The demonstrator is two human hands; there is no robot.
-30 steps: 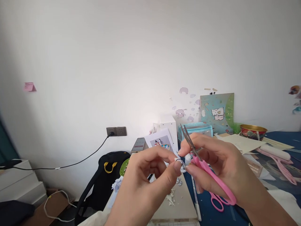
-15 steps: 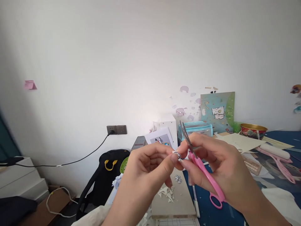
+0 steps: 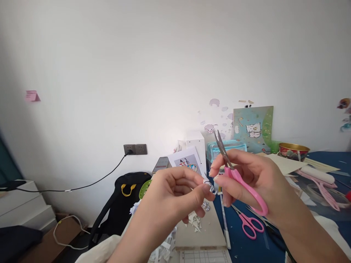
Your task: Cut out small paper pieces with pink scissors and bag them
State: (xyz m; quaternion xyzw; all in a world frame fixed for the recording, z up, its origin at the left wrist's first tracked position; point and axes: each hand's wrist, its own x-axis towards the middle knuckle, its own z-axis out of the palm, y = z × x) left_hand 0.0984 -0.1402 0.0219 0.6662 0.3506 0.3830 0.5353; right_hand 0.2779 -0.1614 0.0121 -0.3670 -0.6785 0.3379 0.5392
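Between the thumb and fingers of my left hand (image 3: 178, 193) is a small paper cutout (image 3: 210, 185), white with dark outlines. My right hand (image 3: 252, 179) holds pink-handled scissors (image 3: 241, 182), blades pointing up and slightly apart. Its fingertips are just right of the cutout, with a small gap between. Below my hands lies a greyish board (image 3: 201, 237) with pale paper scraps (image 3: 195, 222) on it. Another small outlined cutout (image 3: 206, 206) rests on the board, partly behind my left fingers. A second pair of pink scissors (image 3: 251, 224) lies on the blue table surface, below my right hand.
A white pen (image 3: 227, 233) lies along the board's right edge. Behind my hands stand a printed picture sheet (image 3: 188, 160), a clear blue-edged pouch (image 3: 227, 146) and a phone (image 3: 161, 164). To the right are a red tin (image 3: 293, 150) and a pink-handled roller (image 3: 319, 179).
My right hand has drawn off to the right with the scissors, its fingertips leaving the cutout. My left hand keeps hold of it. The scissors on the table now show more fully.
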